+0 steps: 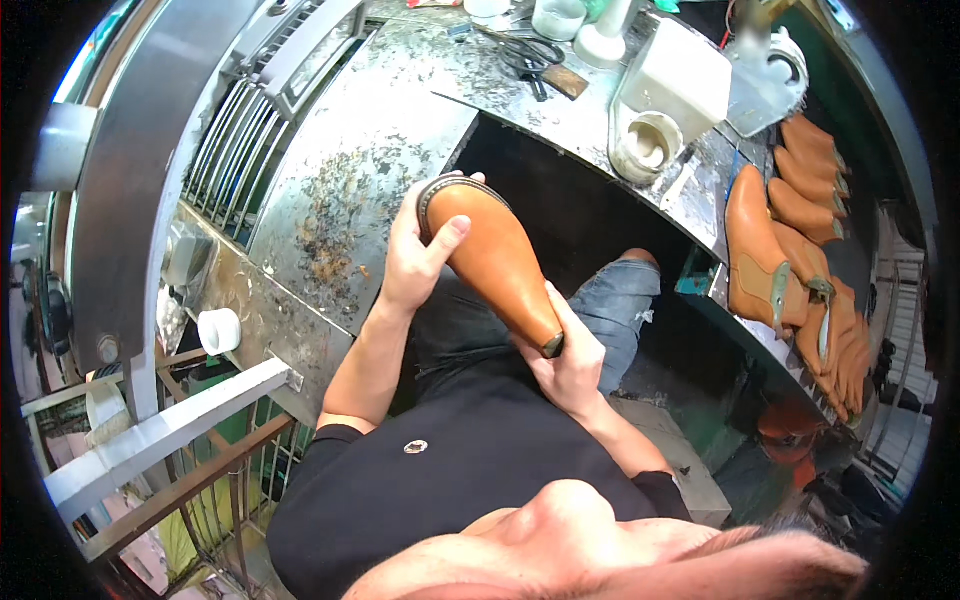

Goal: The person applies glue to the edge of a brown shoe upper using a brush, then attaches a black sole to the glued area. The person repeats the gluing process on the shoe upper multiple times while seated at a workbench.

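Fingers of the left hand [410, 265] are clamped around the wide, dark-rimmed end of a smooth tan leather boot [490, 255]; those of the right hand [572, 365] grip its narrow end. The boot is above blue denim trousers [610, 310], near a scuffed grey metal bench [350, 170]. More tan leather boots [752, 240] lie at the right.

The person's left grip [412, 262] holds the rounded, dark-edged end of a tan leather shoe [497, 262], thumb resting on its smooth surface, while the right grip [577, 358] clasps the narrow end. The shoe slants above the person's lap, over blue jeans [612, 315] and a black shirt [470, 455]. Ahead spreads a stained metal counter [335, 160], bearing black-handled scissors [537, 58], a white box-shaped container [680, 80] and, just beside it, a round white pot [648, 146]. More tan boots [757, 245] cluster at the right.
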Demonstrator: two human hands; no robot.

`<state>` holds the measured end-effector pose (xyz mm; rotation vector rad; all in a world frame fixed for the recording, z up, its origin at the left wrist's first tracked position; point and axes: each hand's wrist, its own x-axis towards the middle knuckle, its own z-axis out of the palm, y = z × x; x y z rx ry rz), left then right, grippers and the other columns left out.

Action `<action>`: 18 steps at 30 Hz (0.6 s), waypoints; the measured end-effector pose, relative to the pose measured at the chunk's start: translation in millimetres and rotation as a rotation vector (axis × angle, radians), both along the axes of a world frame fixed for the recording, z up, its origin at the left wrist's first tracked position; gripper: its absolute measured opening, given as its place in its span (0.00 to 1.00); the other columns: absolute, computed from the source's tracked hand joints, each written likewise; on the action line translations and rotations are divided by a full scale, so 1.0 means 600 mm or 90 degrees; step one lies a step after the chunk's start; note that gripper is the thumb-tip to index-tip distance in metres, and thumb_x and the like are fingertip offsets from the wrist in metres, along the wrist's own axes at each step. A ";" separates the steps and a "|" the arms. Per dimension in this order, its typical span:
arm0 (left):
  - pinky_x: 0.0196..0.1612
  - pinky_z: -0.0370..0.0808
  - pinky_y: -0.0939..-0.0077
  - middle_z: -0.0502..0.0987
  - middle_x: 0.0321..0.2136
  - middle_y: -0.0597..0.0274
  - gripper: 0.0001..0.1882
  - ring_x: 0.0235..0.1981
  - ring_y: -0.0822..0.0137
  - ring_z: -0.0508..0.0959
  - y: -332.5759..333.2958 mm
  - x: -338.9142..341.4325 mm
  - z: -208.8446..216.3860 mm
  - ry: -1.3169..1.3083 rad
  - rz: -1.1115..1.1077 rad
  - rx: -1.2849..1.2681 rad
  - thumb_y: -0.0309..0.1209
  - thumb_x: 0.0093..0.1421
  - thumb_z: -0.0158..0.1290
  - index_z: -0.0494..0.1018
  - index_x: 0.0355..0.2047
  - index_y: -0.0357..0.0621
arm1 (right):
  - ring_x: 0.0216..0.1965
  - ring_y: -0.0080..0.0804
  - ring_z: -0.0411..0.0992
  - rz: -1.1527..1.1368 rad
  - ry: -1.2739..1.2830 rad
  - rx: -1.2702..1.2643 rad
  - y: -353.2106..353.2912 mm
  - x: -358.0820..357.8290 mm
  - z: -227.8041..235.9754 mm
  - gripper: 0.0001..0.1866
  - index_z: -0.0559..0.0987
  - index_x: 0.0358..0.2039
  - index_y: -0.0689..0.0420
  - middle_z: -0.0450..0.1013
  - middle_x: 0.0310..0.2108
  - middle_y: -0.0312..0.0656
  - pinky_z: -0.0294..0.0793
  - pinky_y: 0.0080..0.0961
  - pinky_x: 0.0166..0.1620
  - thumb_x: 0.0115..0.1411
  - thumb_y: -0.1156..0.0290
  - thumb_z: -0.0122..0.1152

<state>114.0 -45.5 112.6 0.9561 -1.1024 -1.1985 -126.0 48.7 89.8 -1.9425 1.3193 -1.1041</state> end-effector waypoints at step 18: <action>0.49 0.85 0.55 0.83 0.49 0.54 0.39 0.46 0.57 0.85 -0.007 0.021 -0.101 0.482 -0.020 0.276 0.63 0.71 0.47 0.69 0.66 0.42 | 0.55 0.51 0.81 0.296 -0.165 0.472 -0.114 0.006 0.007 0.53 0.70 0.68 0.70 0.80 0.53 0.63 0.78 0.39 0.59 0.55 0.42 0.77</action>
